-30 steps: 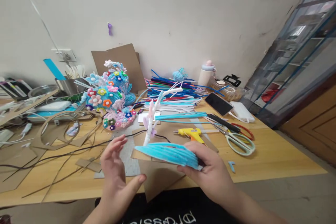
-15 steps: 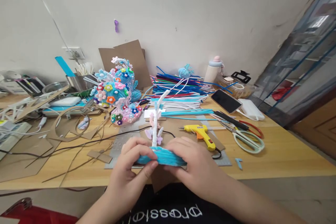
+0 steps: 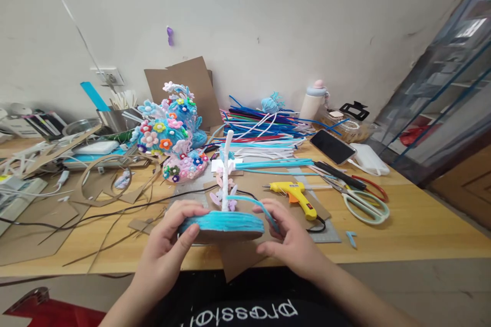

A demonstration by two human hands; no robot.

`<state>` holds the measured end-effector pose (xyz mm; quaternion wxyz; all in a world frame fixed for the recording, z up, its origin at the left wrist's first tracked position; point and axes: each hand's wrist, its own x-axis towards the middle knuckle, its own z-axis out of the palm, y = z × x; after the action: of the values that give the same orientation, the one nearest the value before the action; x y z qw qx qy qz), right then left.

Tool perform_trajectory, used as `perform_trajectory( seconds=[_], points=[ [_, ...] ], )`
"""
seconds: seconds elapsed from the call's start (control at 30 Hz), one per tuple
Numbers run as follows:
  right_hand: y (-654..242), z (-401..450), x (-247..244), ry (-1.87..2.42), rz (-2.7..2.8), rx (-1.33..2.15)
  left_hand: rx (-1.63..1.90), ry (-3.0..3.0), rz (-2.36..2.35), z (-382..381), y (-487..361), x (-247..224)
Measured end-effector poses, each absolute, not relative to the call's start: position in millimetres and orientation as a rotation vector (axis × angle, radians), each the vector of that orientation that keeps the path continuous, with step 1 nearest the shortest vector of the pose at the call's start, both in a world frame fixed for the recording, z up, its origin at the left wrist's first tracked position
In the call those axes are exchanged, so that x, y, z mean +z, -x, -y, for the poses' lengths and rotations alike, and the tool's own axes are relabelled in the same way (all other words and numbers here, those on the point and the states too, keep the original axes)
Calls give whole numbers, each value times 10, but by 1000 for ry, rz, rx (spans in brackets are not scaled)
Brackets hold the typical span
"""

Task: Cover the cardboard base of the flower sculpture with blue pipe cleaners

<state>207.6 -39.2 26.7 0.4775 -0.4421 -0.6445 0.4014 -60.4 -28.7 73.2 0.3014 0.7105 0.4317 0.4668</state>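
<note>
A round cardboard base wrapped in blue fuzzy strands [image 3: 226,224] is held low over the table's front edge. From it rises a white fuzzy stem [image 3: 226,173], nearly upright. My left hand [image 3: 171,237] grips the base's left side, thumb in front and fingers behind. At the right, my right hand [image 3: 286,232] has its fingers curled round a loose blue strand [image 3: 249,200] that runs from beside the stem. Pink and lilac flower pieces [image 3: 218,196] show behind the stem.
A yellow glue gun [image 3: 297,196] and scissors [image 3: 364,206] lie to the right. Behind are bundled pipe cleaners [image 3: 264,150] and a flower-covered piece [image 3: 164,130]. Cardboard scraps [image 3: 95,189] and a black cable [image 3: 92,222] spread left; a phone [image 3: 332,146] lies back right.
My right hand has moved right, off the base, with the blue strand now stretching to it. My left hand has shifted left along the base, and the stem's top looks less bent.
</note>
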Motion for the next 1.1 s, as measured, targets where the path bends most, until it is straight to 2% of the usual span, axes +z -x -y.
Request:
perform_trajectory(
  seconds=[0.17, 0.37, 0.6, 0.73, 0.83, 1.1],
  points=[
    [-1914, 413, 292, 1023, 1623, 931, 1337, -1769, -1109, 329, 715, 534],
    [-2085, 390, 684, 958, 1707, 686, 1451, -1678, -988, 340, 619, 341],
    [-2151, 352, 1144, 946, 2053, 516, 1327, -1980, -983, 378, 394, 620],
    [-2035, 345, 1160, 931, 2179, 482, 1248, -2194, -966, 332, 239, 724],
    [-1980, 330, 1093, 916, 2158, 460, 1321, -2234, -936, 275, 190, 648],
    [-2438, 422, 1009, 1038, 1782, 354, 1453, -2196, -1062, 260, 304, 513]
  ],
)
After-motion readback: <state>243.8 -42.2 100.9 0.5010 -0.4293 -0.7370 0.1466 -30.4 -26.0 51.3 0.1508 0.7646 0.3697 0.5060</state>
